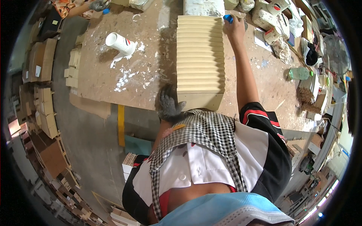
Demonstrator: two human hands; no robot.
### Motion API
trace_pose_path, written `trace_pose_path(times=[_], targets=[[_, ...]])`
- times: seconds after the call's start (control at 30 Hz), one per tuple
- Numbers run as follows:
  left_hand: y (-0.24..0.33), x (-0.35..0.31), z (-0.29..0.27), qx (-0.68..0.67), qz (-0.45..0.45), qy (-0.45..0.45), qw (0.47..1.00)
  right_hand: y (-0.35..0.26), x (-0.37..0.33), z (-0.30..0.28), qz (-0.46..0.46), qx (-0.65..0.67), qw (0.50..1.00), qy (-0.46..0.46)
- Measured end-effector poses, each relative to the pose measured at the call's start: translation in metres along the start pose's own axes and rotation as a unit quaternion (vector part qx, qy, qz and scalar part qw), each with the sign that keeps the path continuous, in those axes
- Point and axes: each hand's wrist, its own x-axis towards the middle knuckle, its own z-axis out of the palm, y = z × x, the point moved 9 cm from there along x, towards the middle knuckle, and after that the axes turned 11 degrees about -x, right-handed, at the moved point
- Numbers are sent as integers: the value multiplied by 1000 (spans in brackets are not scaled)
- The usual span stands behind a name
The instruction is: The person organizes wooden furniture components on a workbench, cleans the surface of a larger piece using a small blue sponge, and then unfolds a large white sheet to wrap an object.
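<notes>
A pale yellow slatted wooden panel [200, 56] lies lengthwise on the worktable in front of me, its ridges running crosswise. At its near left corner is my left hand [170, 104] in a dark grey glove, fingers and thumb stretched apart beside the panel's edge. My right hand [235, 29] reaches to the far right corner, fingers closed on a small blue object [228, 18]. The kind of blue object cannot be made out. A whitish, paint-smeared block [203, 6] stands just past the panel's far end.
A white cup [120, 43] leans in spilled white paint on the worktable [147, 75]. Paint-smeared containers [264, 17], rags [281, 51] and a green bottle [298, 73] line the right side. A co-worker's gloved hand [98, 5] shows at the far left. Cardboard boxes [47, 60] stand beyond the aisle.
</notes>
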Motion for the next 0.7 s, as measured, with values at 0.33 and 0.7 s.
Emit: trace_pose_path(times=[0.33,0.7], targets=[[10,0,-6,-10,23,25,999,-202,-21,69,-155,108,980,-65],[18,-8,-5,13,14,57,998,-84,-10,33,-90,76,992,-54]])
